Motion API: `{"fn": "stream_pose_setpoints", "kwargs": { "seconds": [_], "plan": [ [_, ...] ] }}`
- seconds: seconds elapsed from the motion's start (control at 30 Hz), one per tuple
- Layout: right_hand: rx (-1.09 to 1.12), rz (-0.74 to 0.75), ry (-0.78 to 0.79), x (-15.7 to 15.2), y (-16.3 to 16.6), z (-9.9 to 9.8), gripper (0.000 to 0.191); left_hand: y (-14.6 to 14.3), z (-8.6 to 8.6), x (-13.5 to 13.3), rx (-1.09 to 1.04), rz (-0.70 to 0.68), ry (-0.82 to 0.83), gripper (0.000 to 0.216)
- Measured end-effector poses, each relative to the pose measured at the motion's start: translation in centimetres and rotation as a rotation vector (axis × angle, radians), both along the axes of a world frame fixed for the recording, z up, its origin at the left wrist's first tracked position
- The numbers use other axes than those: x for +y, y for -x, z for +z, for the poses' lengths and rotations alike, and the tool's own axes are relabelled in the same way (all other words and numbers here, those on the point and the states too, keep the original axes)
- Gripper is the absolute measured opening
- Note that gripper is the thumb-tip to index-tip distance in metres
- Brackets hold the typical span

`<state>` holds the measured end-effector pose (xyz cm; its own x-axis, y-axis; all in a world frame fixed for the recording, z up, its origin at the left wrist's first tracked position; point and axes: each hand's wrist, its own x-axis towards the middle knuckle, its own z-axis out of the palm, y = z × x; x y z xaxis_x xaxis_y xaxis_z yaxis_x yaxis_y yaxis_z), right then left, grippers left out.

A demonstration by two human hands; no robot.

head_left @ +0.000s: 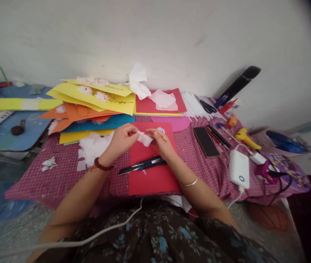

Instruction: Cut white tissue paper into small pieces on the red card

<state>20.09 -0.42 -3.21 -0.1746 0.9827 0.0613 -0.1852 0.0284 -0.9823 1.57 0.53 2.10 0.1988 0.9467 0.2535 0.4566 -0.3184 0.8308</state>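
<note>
left hand (122, 141) pinches a tissue (145, 139), fingers nearly closed; right hand (164, 144) half-curled at its edge, grip unclear; both hands above red card (152, 183) on the checked tabletop (68, 166), pale wall (172, 44) behind, grey floor (44, 219) below

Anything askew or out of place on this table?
Two things stand out. The box cutter lies slantwise below the left hand and right hand, its end jutting past the left edge of the red sheet. Small white scraps lie loose on the checked cloth at left, apart from the larger white pile.
</note>
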Motion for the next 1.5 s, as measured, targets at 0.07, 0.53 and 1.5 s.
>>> {"fn": "stream_pose_setpoints", "kwargs": {
  "seconds": [0.07, 0.53, 1.5],
  "plan": [
    [0.067, 0.093, 0.039, 0.0, -0.1, 0.0, 0.056, 0.5, -0.2, 0.5, -0.147, 0.036, 0.095, 0.008],
    [0.188, 0.143, 0.282, -0.1, 1.8, -0.6, 0.055, 0.3, -2.2, 0.2, -0.468, -0.009, 0.230, 0.009],
    [0.001, 0.049, 0.067, 0.0, 0.4, 1.0, 0.019, 0.2, -3.2, 0.0, -0.617, -0.078, 0.647, 0.038]
  ]
}}
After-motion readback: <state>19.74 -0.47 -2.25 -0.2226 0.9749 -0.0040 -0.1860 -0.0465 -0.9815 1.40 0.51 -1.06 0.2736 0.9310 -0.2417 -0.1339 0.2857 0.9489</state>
